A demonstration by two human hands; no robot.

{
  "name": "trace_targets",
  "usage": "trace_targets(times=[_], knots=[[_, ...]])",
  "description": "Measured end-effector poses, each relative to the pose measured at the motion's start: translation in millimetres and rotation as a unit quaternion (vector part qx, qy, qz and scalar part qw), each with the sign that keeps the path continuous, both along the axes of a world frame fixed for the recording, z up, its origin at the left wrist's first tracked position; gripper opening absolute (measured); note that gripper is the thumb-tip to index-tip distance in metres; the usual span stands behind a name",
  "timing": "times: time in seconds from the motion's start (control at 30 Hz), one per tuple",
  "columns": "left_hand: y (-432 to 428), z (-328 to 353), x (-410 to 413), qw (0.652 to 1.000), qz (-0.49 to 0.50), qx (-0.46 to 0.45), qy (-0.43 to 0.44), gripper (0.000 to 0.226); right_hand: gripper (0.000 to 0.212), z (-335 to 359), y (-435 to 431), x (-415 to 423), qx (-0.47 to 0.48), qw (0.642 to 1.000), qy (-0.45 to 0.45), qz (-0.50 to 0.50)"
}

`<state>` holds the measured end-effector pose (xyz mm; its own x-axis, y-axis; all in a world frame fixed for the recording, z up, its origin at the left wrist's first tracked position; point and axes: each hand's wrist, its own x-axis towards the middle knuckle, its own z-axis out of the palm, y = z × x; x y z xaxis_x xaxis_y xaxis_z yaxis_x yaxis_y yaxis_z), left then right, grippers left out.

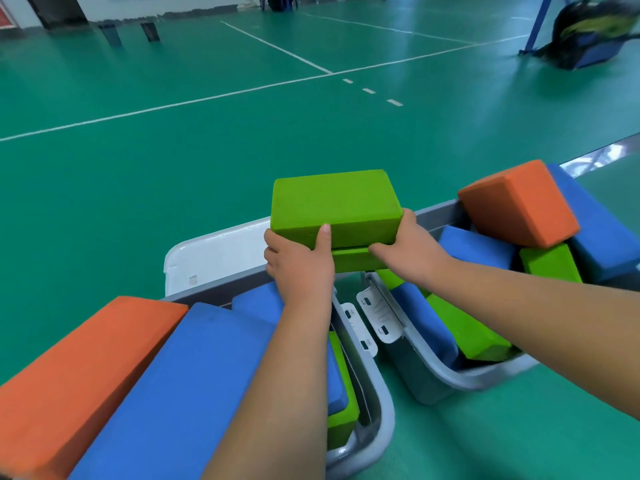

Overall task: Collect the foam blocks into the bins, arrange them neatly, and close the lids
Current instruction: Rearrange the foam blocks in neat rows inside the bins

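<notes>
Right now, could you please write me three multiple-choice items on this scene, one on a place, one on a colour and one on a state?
1. Where is the green block that the left hand and right hand grip?
A. Raised between the left bin and right bin
B. On a table
C. On a shelf

2. What colour is the block at the far left of the left bin?
A. Yellow
B. Orange
C. Purple

3. How do the bins stand?
A. Both lidded
B. One lidded
C. Both open

Answers:
1 A, as both hands hold it up over the gap between the bins.
2 B, as the orange block lies there.
3 C, as blocks show in both, and a white lid lies on the floor behind the left bin.
</notes>
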<state>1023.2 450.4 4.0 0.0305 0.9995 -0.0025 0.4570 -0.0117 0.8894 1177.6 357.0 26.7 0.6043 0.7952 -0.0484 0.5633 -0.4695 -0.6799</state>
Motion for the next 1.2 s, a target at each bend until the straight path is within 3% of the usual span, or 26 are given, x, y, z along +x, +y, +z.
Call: trace_targets(times=[0.27, 0.57, 0.63, 0.73, 0.83, 0.97, 1.1, 1.2], knots=[[4.2, 3.8, 8.1, 0.998, 0.008, -0.056, 0.002, 0.107, 0.079, -3.9, -8.8, 14.5, -0.009, 0.998, 0.026, 0.048], [-14.4, 10.2, 10.2, 0.989, -0.025, -0.076, 0.128, 0.103, 0.077, 1.2, -14.6, 27.7, -0.017, 0.996, 0.04, 0.084], [-21.6, 12.2, 20.0, 0.969, -0.035, -0.101, 0.222, 0.099, 0.074, 1.2, -15.0, 34.9, -0.016, 0.995, 0.044, 0.09], [-35.2, 10.2, 36.4, 0.909, -0.102, -0.139, 0.379, 0.09, 0.063, -3.7, -20.3, 48.0, 0.009, 0.991, 0.086, 0.098], [-56.2, 18.9, 52.0, 0.86, -0.163, -0.152, 0.46, 0.069, 0.046, -9.1, -35.1, 69.9, -0.018, 0.989, 0.048, 0.137], [-78.2, 33.9, 76.5, 0.858, -0.233, -0.133, 0.439, 0.04, 0.032, -15.0, -65.1, 107.8, -0.085, 0.979, 0.008, 0.187], [-99.2, 19.7, 104.8, 0.836, -0.331, -0.216, 0.381, 0.045, 0.027, -29.7, -93.7, 139.1, -0.15, 0.969, -0.014, 0.196], [-109.0, 3.7, 126.4, 0.793, -0.397, -0.164, 0.433, 0.049, 0.026, -35.9, -111.5, 152.7, -0.191, 0.957, -0.031, 0.217]])
